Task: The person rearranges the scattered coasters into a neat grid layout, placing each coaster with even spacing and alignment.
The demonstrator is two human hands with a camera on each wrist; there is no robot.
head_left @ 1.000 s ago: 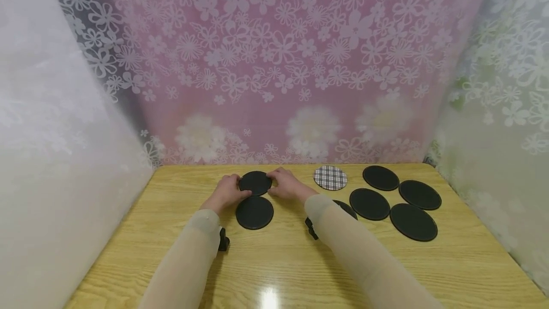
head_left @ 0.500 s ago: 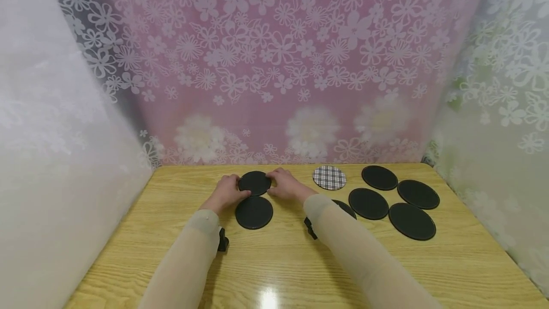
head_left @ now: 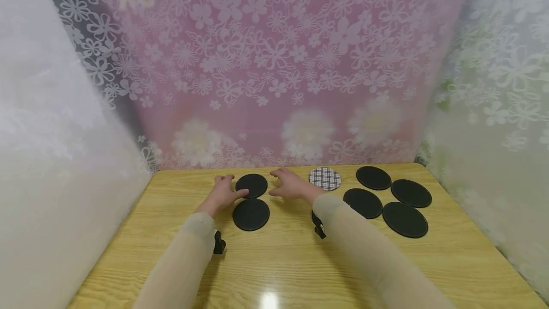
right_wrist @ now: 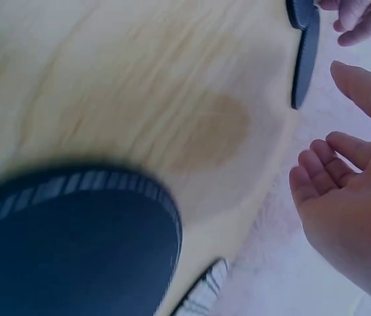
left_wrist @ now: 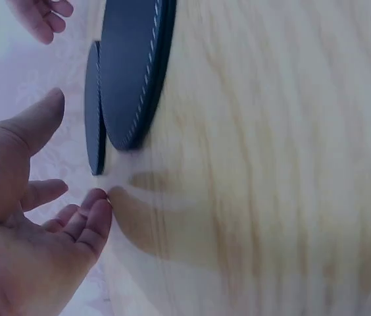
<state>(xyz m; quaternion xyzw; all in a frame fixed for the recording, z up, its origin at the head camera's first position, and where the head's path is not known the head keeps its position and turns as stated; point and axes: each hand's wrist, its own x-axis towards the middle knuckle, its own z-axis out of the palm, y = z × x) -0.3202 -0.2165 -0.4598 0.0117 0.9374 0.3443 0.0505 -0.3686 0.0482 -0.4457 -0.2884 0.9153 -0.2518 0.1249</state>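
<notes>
Two round black coasters lie on the wooden table, one behind the other: the far coaster (head_left: 253, 185) and the near coaster (head_left: 251, 215). My left hand (head_left: 222, 193) is beside the far one, fingers spread, its thumb overlapping that coaster's near edge in the head view. The left wrist view shows this hand (left_wrist: 41, 204) holding nothing, with the stitched rim of the near coaster (left_wrist: 131, 72) in front. To the right, a gap separates my right hand (head_left: 292, 186) from the far coaster; its palm (right_wrist: 356, 217) holds nothing and its fingers are loosely bent.
A plaid round coaster (head_left: 324, 179) lies beyond my right forearm. Several black coasters, among them a rear one (head_left: 373, 178) and a front one (head_left: 405, 220), are grouped at the table's right. A floral curtain (head_left: 274, 85) hangs behind the table (head_left: 266, 271).
Both hands have come off the far coaster's sides: the right hand has shifted right and the left slightly left. The coasters keep their arrangement while the head view has shifted a little.
</notes>
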